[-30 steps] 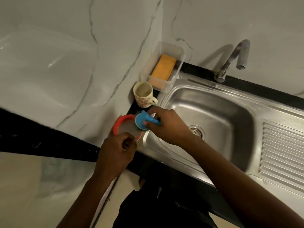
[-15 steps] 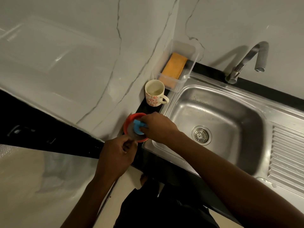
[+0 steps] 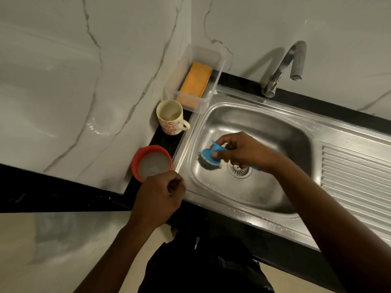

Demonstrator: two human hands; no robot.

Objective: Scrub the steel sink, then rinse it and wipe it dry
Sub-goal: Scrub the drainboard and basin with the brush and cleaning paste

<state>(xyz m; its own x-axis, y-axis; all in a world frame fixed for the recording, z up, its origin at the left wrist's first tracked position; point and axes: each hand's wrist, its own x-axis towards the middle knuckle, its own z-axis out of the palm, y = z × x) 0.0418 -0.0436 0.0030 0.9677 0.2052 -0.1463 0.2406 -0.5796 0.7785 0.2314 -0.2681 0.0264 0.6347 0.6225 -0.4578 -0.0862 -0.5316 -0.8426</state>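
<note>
looking down on a steel sink (image 3: 273, 125) set into a black counter (image 3: 163, 142), with a ribbed draining board (image 3: 355, 176) to the right and a curved faucet (image 3: 283, 66) at the back. behind and to the left, pale marble wall (image 3: 63, 81) with grey veins. dim, warm light.

at the back left corner of the sink, a clear plastic tray (image 3: 204, 103) holding 1 orange sponge (image 3: 195, 81). just in front of it, a flowered mug (image 3: 170, 123) upright on the counter, some pale liquid inside. nearer still, a red tub (image 3: 135, 163) with greyish-white paste (image 3: 153, 166) in it.

in the basin, just left of the drain (image 3: 239, 169), a blue scrubber (image 3: 208, 154) with dark steel wool down against the basin floor, gripped by the right hand (image 3: 245, 151), fingers curled round its blue handle. left hand (image 3: 157, 199) curled into a fist at the near rim of the tub; cannot tell whether gripping the rim or nothing.

compared with 0.5 s ago: scrubber out of the tub and down in the basin, right hand with it; left hand in much the same place by the tub.
</note>
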